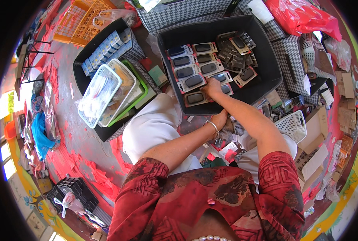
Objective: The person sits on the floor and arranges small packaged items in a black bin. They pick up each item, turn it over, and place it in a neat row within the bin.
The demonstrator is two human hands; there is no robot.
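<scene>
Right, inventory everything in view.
Large bin: one, black, ahead
Blister packs: twelve-plus, dark, large bin
Smaller bin: one, black and houndstooth, left
Small boxes: several, blue, white, smaller bin
Stacked baskets: about three, pale blue, white, green, left
Other bins: several, houndstooth, top, right
Lattice basket: one, orange, upper left
Plastic bags: several, red or clear, scattered
Perforated basket: one, white, centre right
Cardboard boxes: several, brown, right
Clutter: mixed, uncounted, around
Sleeves: two, red, below
Left hand: one, braceleted, outside large bin
Right hand: one, bare, on blister packs
</scene>
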